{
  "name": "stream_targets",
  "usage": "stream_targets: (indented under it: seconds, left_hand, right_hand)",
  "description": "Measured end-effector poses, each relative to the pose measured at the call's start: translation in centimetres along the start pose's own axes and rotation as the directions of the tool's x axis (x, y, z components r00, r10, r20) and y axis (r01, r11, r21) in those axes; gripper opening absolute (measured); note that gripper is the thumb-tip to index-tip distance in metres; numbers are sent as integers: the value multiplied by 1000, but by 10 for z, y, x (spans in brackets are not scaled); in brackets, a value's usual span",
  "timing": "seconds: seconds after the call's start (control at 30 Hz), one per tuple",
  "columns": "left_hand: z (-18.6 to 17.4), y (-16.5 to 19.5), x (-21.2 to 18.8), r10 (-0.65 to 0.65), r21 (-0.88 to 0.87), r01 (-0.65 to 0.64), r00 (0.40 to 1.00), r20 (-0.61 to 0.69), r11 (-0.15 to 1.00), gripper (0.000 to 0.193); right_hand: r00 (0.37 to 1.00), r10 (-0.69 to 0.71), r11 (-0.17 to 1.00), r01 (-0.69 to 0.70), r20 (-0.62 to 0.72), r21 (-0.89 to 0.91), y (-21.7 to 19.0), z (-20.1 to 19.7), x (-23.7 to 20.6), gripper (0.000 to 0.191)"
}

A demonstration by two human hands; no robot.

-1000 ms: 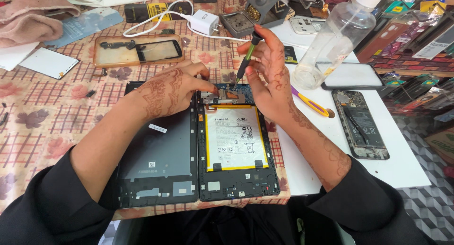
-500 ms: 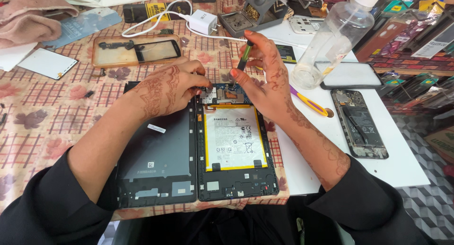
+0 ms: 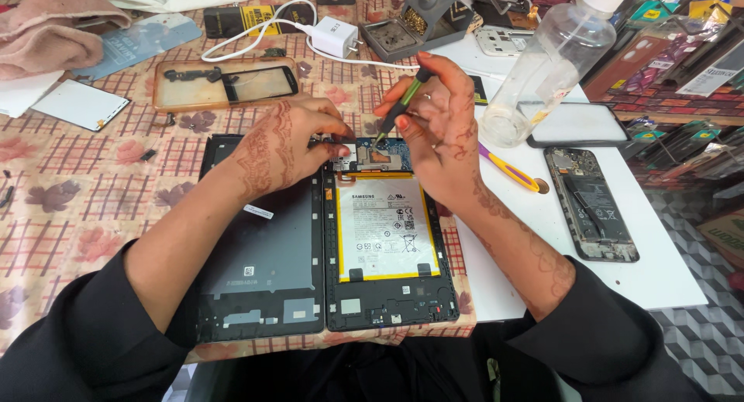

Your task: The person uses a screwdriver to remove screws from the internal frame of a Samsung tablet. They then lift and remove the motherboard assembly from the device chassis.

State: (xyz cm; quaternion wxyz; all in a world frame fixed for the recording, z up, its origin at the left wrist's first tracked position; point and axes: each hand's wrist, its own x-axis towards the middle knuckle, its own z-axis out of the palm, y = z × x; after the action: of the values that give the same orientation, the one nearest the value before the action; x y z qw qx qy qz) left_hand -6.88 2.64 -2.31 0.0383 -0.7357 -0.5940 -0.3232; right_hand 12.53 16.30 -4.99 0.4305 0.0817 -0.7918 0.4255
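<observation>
An opened tablet lies in front of me, its white and yellow battery exposed and a circuit board at its top end. Its dark back cover lies beside it on the left. My left hand rests over the cover's top edge, fingertips pressing on the board's left part. My right hand holds a thin dark screwdriver with its tip down on the board.
A clear plastic bottle stands right of my right hand, by a dark phone screen and an opened phone on a white board. A yellow and purple tool, a phone frame, a white charger and a soldering stand lie behind.
My right hand has brought the screwdriver down from a raised position, so its tip now meets the board. My left hand has stayed on the board.
</observation>
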Motion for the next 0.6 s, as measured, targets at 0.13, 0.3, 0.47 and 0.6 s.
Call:
stream_targets:
  seconds: [0.13,0.3,0.47,0.6]
  left_hand:
    - [4,2,3,-23,-29,25,998,62,999,30]
    - [6,5,4,-88,-128,105,987,134,986,30]
    - [6,7,5,-69,-186,95,988,140,978,21]
    - [1,3,6,-29,-125,41,995,95,991,22]
  right_hand:
    - [1000,-11,999,11,2,46,-3,6,-6,60]
    - [1000,-15,998,15,2,67,-6,11,-8,59]
    - [1000,0,998,0,5,64,-6,15,-6,58]
    - [1000,-17,998,17,-9,54,-5,18,-3,60]
